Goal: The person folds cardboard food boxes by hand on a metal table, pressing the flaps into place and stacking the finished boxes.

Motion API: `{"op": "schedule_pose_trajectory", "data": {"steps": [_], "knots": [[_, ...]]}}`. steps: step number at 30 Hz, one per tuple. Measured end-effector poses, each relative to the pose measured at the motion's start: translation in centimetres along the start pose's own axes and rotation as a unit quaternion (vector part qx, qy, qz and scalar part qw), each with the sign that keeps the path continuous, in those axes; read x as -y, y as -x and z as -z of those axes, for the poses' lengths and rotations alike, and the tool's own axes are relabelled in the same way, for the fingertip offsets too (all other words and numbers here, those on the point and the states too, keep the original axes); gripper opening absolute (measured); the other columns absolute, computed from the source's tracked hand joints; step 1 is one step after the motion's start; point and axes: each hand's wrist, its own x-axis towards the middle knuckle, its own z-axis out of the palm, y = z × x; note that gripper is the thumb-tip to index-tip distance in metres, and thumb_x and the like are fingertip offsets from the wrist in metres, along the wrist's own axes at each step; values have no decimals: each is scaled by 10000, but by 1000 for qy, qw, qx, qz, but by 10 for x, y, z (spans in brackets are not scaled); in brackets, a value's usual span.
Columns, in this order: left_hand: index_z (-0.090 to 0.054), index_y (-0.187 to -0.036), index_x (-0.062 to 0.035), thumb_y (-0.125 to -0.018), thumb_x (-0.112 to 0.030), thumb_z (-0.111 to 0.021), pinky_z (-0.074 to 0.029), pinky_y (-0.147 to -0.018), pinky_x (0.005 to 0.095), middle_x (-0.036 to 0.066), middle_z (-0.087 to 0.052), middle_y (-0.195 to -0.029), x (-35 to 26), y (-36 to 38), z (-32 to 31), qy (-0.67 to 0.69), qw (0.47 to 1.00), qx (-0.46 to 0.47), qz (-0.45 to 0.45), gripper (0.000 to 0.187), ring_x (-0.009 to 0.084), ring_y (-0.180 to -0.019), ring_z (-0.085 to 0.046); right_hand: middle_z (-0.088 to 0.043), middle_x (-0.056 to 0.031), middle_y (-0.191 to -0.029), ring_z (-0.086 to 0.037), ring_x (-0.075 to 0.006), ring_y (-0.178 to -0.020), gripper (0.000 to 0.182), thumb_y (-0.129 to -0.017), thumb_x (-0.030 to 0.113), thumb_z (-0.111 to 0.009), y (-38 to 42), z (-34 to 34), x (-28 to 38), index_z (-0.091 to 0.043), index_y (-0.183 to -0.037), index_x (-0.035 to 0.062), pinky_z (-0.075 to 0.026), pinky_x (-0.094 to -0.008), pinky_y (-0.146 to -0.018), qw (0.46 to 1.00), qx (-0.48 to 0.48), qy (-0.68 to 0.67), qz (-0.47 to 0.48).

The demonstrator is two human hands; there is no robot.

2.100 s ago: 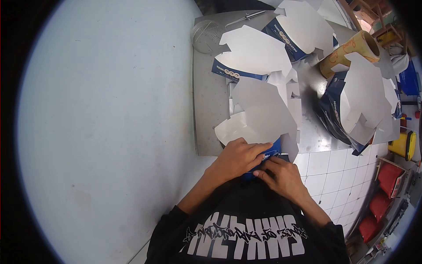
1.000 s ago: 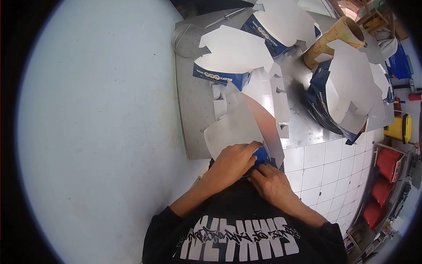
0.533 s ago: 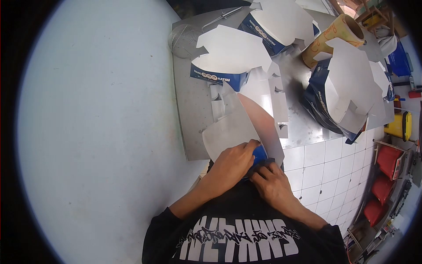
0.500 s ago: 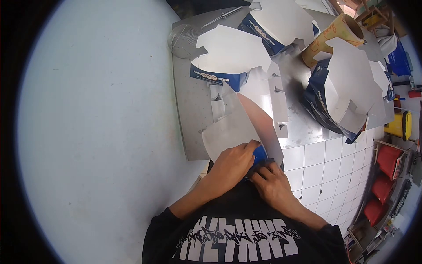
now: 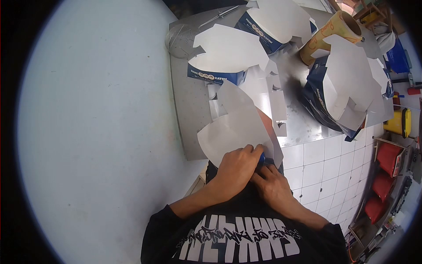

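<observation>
A partly folded cardboard food box (image 5: 235, 132), white inside, lies at the near edge of the metal table, close to my body. My left hand (image 5: 239, 165) is closed on its near end, fingers curled over the edge. Right beside it, my right hand (image 5: 272, 182) pinches the box's near corner, where dark blue card shows. A small bright blue patch is visible between the two hands. My fingertips are partly hidden. Flat white box blanks (image 5: 277, 99) lie under and beyond the held box.
Formed boxes, a left one (image 5: 231, 48) and a far one (image 5: 281, 20), stand beyond. Nested boxes (image 5: 351, 88) are at the right. Behind these is a large wrap roll (image 5: 329, 37). A wire strainer (image 5: 181, 40) lies near the left wall (image 5: 101, 123).
The box's white panel has swung down and right over the near end. My left fingers have moved slightly right, covering most of the blue patch between my hands.
</observation>
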Motion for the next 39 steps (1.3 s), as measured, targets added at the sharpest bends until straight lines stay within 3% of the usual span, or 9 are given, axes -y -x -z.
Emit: {"op": "schedule_pose_trajectory", "data": {"steps": [9, 12, 18, 25, 39], "knots": [[-591, -1047, -11, -826, -29, -614, -545, -713, 398, 176, -642, -892, 4, -5, 2, 42, 999, 34, 7, 222, 353, -796, -666, -605, -118, -932, -599, -277, -874, 318, -735, 31, -628, -1, -1, -1, -679, -1042, 97, -525, -376, -746, 999, -4, 31, 14], [-593, -1106, -1, -822, -12, -619, -550, -763, 388, 175, -627, -990, 9, -5, 4, 68, 996, 43, -32, 285, 350, -853, -669, -601, -115, -924, -596, -272, -868, 321, -738, 31, -624, -1, -1, -1, -679, -1047, 99, -524, -376, -740, 999, -2, 31, 11], [-621, -1183, 9, -802, -14, -645, -563, -800, 367, 149, -600, -1110, 9, -3, 0, -9, 995, 60, -78, 382, 311, -907, -679, -589, -126, -927, -594, -274, -858, 370, -746, 18, -606, 1, -1, 0, -663, -1103, 96, -525, -378, -740, 999, 13, 32, 9], [-635, -1152, 10, -799, -40, -658, -568, -784, 379, 152, -590, -1108, 1, -9, 2, -40, 992, 108, -58, 357, 313, -897, -681, -580, -138, -928, -599, -269, -839, 489, -733, 4, -608, 6, -3, -3, -633, -1209, 113, -522, -367, -757, 998, 46, 36, 5], [-689, -1081, 0, -813, -69, -627, -552, -819, 396, 165, -621, -1086, 12, -16, -8, 31, 983, 162, -76, 283, 333, -912, -667, -599, -170, -970, -621, -299, -895, 476, -730, 3, -614, 7, -5, -4, -648, -1191, 113, -528, -382, -798, 998, 45, 27, 25]]}}
